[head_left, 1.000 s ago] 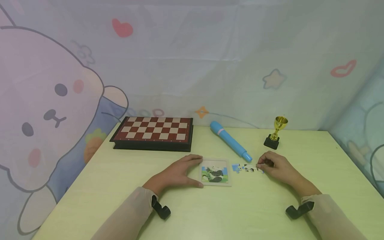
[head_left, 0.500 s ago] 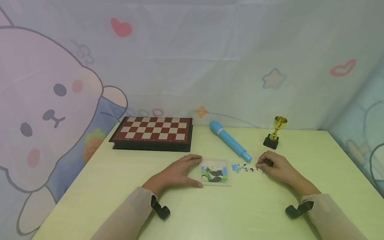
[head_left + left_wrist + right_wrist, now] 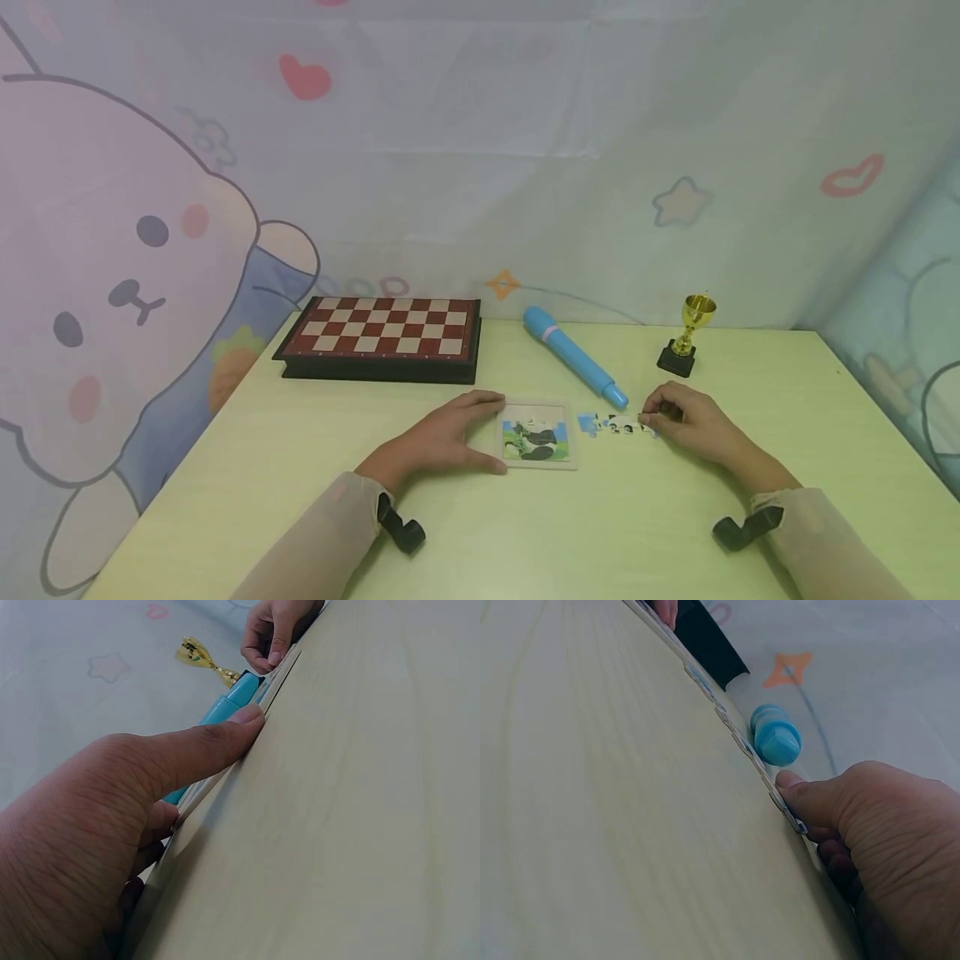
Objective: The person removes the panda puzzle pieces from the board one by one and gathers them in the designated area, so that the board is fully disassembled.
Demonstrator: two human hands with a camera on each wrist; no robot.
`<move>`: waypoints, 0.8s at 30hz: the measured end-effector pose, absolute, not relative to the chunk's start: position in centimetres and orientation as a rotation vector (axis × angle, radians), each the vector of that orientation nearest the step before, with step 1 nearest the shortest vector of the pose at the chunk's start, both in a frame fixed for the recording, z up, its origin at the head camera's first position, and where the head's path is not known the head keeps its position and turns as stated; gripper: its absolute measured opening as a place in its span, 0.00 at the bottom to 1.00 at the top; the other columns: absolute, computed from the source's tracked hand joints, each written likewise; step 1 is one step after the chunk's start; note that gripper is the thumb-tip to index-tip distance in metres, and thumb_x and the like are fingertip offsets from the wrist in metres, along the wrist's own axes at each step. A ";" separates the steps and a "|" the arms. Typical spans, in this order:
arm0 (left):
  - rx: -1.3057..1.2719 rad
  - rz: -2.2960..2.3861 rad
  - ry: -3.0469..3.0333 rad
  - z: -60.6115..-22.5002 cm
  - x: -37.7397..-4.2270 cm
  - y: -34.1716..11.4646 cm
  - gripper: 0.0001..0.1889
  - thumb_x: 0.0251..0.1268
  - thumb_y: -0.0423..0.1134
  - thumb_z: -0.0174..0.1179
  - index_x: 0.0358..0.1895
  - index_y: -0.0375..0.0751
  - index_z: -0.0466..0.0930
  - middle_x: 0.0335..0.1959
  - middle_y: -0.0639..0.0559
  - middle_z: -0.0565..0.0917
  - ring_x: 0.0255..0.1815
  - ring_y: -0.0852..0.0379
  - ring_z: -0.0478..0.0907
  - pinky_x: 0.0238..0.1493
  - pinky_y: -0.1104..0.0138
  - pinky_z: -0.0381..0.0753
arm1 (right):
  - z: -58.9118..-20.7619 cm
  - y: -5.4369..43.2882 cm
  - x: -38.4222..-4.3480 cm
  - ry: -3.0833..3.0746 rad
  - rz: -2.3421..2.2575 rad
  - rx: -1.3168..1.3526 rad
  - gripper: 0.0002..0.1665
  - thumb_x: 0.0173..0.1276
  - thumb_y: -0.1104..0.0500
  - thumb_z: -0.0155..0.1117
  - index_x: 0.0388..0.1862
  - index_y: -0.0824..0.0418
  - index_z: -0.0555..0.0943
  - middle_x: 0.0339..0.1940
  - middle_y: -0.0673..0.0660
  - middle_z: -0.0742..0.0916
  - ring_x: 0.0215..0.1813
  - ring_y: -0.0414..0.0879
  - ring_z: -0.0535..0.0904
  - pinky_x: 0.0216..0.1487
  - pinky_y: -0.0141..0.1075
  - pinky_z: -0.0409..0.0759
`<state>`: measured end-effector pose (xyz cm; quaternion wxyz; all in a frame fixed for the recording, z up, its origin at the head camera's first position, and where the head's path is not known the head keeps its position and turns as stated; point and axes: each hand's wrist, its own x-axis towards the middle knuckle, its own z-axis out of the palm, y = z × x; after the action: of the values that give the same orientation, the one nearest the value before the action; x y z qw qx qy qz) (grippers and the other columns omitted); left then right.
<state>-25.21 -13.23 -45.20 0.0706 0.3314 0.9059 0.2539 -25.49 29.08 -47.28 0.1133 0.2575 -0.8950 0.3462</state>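
Observation:
A square jigsaw puzzle tray (image 3: 537,464) lies flat on the table, with a panda picture in its lower part and a bare strip along its top. My left hand (image 3: 442,435) holds the tray at its left side, fingers at the far corner and thumb (image 3: 217,744) at the near one. To the tray's right lies a short row of panda puzzle pieces (image 3: 619,423), some blue. My right hand (image 3: 693,422) pinches the piece at the row's right end (image 3: 798,825) between thumb and finger; the fingers partly hide it.
A blue thick pen-like stick (image 3: 576,358) lies slanted just behind the pieces. A gold trophy cup (image 3: 698,312) on a black base stands behind my right hand. At the back left lies a red-and-white chessboard box (image 3: 381,368). A printed cloth (image 3: 480,167) hangs behind the table.
The head view has shifted slightly, so everything sits a little lower in it. Both hands, the tray and the pieces keep their places.

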 end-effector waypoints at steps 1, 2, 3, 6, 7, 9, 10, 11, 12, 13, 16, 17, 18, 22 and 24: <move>0.999 0.762 2.724 -45.2 -25.2 -13.2 0.56 0.46 0.77 0.66 0.78 0.52 0.62 0.78 0.61 0.60 0.78 0.55 0.56 0.74 0.51 0.61 | -47.3 29.1 -25.5 -2.621 1.016 0.764 0.07 0.67 0.62 0.72 0.37 0.50 0.83 0.33 0.43 0.82 0.33 0.38 0.74 0.33 0.30 0.74; 1.002 0.759 2.726 -45.3 -25.2 -13.2 0.55 0.47 0.76 0.66 0.78 0.52 0.62 0.77 0.61 0.60 0.78 0.54 0.56 0.74 0.51 0.62 | -47.3 29.1 -25.4 -2.616 1.017 0.773 0.07 0.66 0.62 0.72 0.37 0.50 0.83 0.33 0.43 0.82 0.33 0.38 0.74 0.33 0.30 0.74; 1.007 0.757 2.727 -45.3 -25.1 -13.2 0.55 0.47 0.76 0.66 0.78 0.52 0.63 0.77 0.61 0.60 0.78 0.54 0.57 0.73 0.51 0.62 | -47.3 29.1 -25.4 -2.610 1.015 0.782 0.08 0.66 0.63 0.72 0.37 0.50 0.83 0.33 0.43 0.82 0.32 0.38 0.74 0.32 0.30 0.74; 1.011 0.759 2.730 -45.2 -25.1 -13.2 0.55 0.47 0.76 0.66 0.78 0.51 0.63 0.77 0.60 0.61 0.78 0.54 0.57 0.73 0.51 0.62 | -47.3 29.1 -25.4 -2.592 1.004 0.799 0.08 0.66 0.64 0.72 0.37 0.51 0.82 0.33 0.43 0.81 0.32 0.38 0.73 0.32 0.30 0.74; 1.012 0.763 2.731 -45.2 -25.1 -13.2 0.55 0.47 0.76 0.66 0.78 0.51 0.63 0.77 0.60 0.61 0.78 0.54 0.57 0.73 0.51 0.62 | -47.3 29.1 -25.4 -2.589 1.000 0.798 0.08 0.66 0.64 0.72 0.37 0.51 0.83 0.33 0.43 0.81 0.32 0.38 0.73 0.32 0.30 0.74; 1.013 0.770 2.730 -45.3 -25.1 -13.2 0.55 0.47 0.76 0.66 0.78 0.51 0.63 0.77 0.60 0.61 0.78 0.54 0.57 0.73 0.50 0.62 | -47.3 29.1 -25.4 -2.594 0.997 0.790 0.08 0.66 0.63 0.72 0.37 0.51 0.83 0.33 0.43 0.81 0.33 0.38 0.73 0.33 0.30 0.74; 1.013 0.772 2.729 -45.3 -25.2 -13.3 0.55 0.47 0.76 0.67 0.78 0.51 0.63 0.77 0.60 0.61 0.78 0.54 0.57 0.73 0.50 0.62 | -47.3 29.1 -25.4 -2.600 0.998 0.782 0.07 0.67 0.63 0.72 0.37 0.51 0.83 0.33 0.43 0.81 0.33 0.38 0.73 0.33 0.30 0.73; 1.014 0.770 2.727 -45.3 -25.2 -13.3 0.55 0.47 0.76 0.66 0.78 0.51 0.63 0.77 0.60 0.61 0.78 0.54 0.57 0.73 0.50 0.62 | -47.3 29.1 -25.4 -2.607 1.001 0.773 0.07 0.67 0.62 0.72 0.38 0.51 0.83 0.33 0.44 0.81 0.33 0.39 0.73 0.33 0.31 0.74; 1.013 0.768 2.726 -45.4 -25.2 -13.3 0.56 0.47 0.76 0.66 0.78 0.51 0.62 0.78 0.60 0.61 0.78 0.54 0.56 0.73 0.50 0.62 | -47.3 29.1 -25.4 -2.616 1.003 0.761 0.06 0.68 0.61 0.71 0.38 0.51 0.83 0.33 0.43 0.82 0.33 0.38 0.74 0.33 0.31 0.74; 1.017 0.760 2.728 -45.5 -25.3 -13.3 0.56 0.47 0.77 0.66 0.78 0.51 0.62 0.78 0.60 0.60 0.78 0.54 0.57 0.73 0.50 0.62 | -47.4 29.1 -25.4 -2.621 1.003 0.754 0.05 0.68 0.61 0.71 0.39 0.51 0.83 0.33 0.44 0.82 0.33 0.38 0.74 0.33 0.31 0.74; 1.021 0.753 2.733 -45.6 -25.3 -13.4 0.56 0.47 0.77 0.65 0.78 0.51 0.62 0.78 0.60 0.60 0.78 0.53 0.57 0.73 0.50 0.63 | -47.4 29.1 -25.4 -2.611 0.990 0.734 0.04 0.70 0.60 0.69 0.40 0.51 0.83 0.34 0.43 0.83 0.34 0.38 0.75 0.34 0.30 0.75; 1.023 0.751 2.737 -45.6 -25.3 -13.4 0.56 0.47 0.77 0.65 0.78 0.51 0.62 0.78 0.60 0.60 0.78 0.53 0.57 0.73 0.50 0.63 | -47.3 29.1 -25.4 -2.596 0.985 0.729 0.04 0.70 0.60 0.68 0.41 0.51 0.83 0.34 0.43 0.83 0.34 0.38 0.76 0.35 0.29 0.75; 1.026 0.754 2.739 -45.6 -25.3 -13.4 0.56 0.47 0.77 0.65 0.78 0.51 0.62 0.78 0.60 0.60 0.78 0.53 0.57 0.73 0.50 0.63 | -47.3 29.1 -25.4 -2.577 0.983 0.726 0.04 0.71 0.61 0.68 0.41 0.51 0.83 0.35 0.43 0.83 0.34 0.37 0.76 0.35 0.29 0.75; 1.030 0.764 2.734 -45.5 -25.4 -13.3 0.56 0.47 0.77 0.65 0.78 0.51 0.62 0.78 0.60 0.60 0.78 0.53 0.57 0.73 0.50 0.63 | -47.1 29.1 -25.4 -2.492 0.988 0.742 0.06 0.72 0.63 0.65 0.45 0.55 0.85 0.38 0.45 0.85 0.37 0.37 0.79 0.38 0.26 0.78; 1.028 0.767 2.728 -45.5 -25.4 -13.3 0.56 0.47 0.77 0.66 0.78 0.51 0.62 0.78 0.60 0.60 0.78 0.53 0.57 0.73 0.50 0.63 | -47.0 29.0 -25.4 -2.444 1.002 0.773 0.08 0.72 0.64 0.65 0.48 0.57 0.85 0.41 0.47 0.86 0.39 0.36 0.79 0.40 0.24 0.78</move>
<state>-25.38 -13.33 -45.46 0.0634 0.3402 0.9032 0.2538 -25.41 29.03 -46.96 0.1936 0.2756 -0.8712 0.3573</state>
